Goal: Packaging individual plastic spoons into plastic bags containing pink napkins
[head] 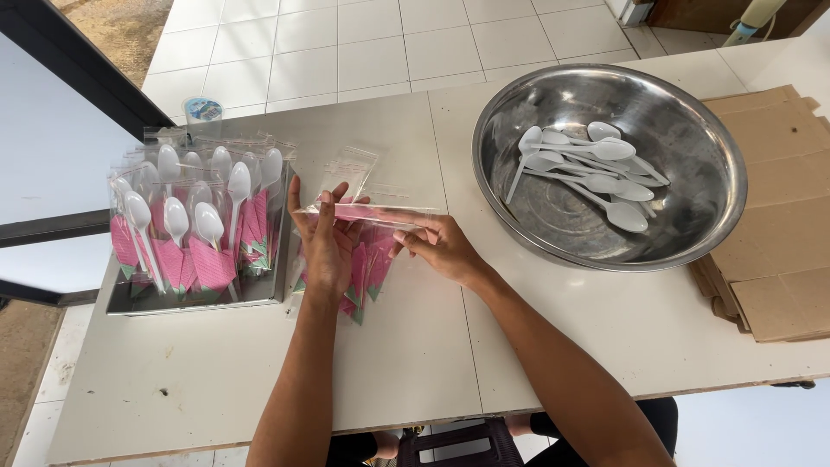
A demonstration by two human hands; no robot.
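Two hands hold one clear plastic sleeve [380, 213] with a pink napkin inside, just above the table. The fingers of the left hand [327, 242] are together around the left end of the sleeve, thumb on one side and the other fingers on the far side. The fingers of the right hand [443, 246] are pinched on its right end. The long axis of the sleeve lies almost level between the two hands, from left to right, and its right end points toward the steel bowl.

Directly under the fingers lies a small pile of pink napkins [367, 272] in clear sleeves, with their narrow tips pointing toward the person. Just beyond the fingers, away from the person, some empty clear bags [350, 166] lie flat on the white table [216, 380].

To the left of the left hand, near it, a flat metal tray [259, 298] holds many finished packs [194, 233], each with a white spoon and a pink napkin; the spoon heads point up and away from the person. Behind the tray stands a small cup with a printed lid [203, 110].

To the right of the right hand, well apart, a large round steel bowl [692, 147] holds loose white plastic spoons [588, 169], which lie mostly across it. Flattened cardboard [778, 242] lies under the right side of the bowl.
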